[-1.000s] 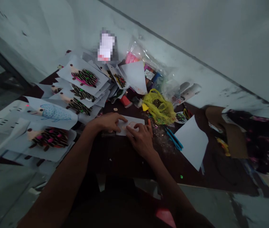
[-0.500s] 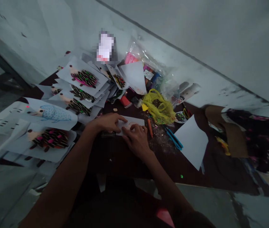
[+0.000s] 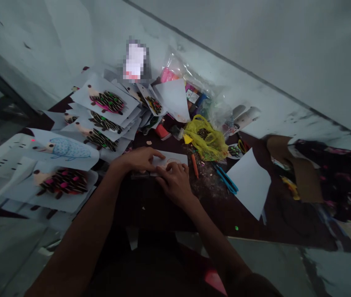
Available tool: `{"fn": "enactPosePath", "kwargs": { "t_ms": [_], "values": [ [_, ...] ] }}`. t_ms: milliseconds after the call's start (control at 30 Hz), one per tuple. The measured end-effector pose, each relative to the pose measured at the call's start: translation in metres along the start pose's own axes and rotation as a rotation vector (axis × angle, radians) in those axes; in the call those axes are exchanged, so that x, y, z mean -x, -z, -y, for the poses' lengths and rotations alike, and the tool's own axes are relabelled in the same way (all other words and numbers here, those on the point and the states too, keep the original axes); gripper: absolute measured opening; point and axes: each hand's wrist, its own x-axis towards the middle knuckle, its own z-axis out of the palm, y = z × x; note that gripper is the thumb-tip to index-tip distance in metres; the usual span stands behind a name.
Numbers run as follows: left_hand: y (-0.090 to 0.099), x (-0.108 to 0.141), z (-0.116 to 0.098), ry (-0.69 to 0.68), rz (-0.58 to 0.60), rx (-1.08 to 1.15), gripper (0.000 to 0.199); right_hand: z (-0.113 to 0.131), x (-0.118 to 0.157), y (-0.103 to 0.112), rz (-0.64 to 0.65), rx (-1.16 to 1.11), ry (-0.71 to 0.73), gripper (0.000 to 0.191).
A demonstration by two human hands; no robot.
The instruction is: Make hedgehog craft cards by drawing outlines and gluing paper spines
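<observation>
My left hand point(image 3: 138, 160) lies with its fingers over the left end of a small white paper card point(image 3: 170, 159), which bears a faint sketch. My right hand point(image 3: 173, 183) is curled on the card's lower edge and hides much of it. Whether that hand pinches anything small is hidden. An orange crayon point(image 3: 194, 166) lies on the dark table point(image 3: 221, 210) just right of the card, apart from both hands. Beyond my left hand, paper sheets with hedgehog collages point(image 3: 107, 101) are piled up.
Blue-handled scissors point(image 3: 225, 180) and a loose white sheet point(image 3: 251, 181) lie to the right. A yellow plastic bag point(image 3: 204, 140) and a clear bag of supplies point(image 3: 190, 88) stand against the wall point(image 3: 255, 53). Paper scraps litter the table.
My right hand has slid left over the card. The orange crayon, earlier at its fingers, now lies on the table beside the card. The view has shifted slightly.
</observation>
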Motion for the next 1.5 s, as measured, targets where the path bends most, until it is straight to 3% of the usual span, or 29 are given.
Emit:
{"fn": "enactPosePath", "kwargs": {
  "t_ms": [300, 567, 800, 1033, 1500],
  "values": [
    [0.001, -0.002, -0.001, 0.037, 0.008, -0.018, 0.070, -0.023, 0.017, 0.001, -0.122, -0.003, -0.127, 0.028],
    [0.000, -0.001, 0.000, 0.037, 0.034, 0.021, 0.072, -0.014, 0.009, 0.004, -0.028, 0.031, -0.072, 0.036],
    [0.001, -0.001, -0.002, 0.036, 0.030, 0.026, 0.072, -0.014, 0.006, 0.002, -0.024, 0.040, -0.085, 0.036],
    [0.000, -0.002, 0.000, 0.020, 0.027, -0.007, 0.071, -0.026, 0.016, 0.004, -0.149, -0.018, -0.157, 0.031],
    [0.000, -0.001, 0.000, 0.019, 0.020, 0.017, 0.072, -0.016, -0.001, 0.007, -0.038, 0.020, -0.031, 0.033]
  ]
}}
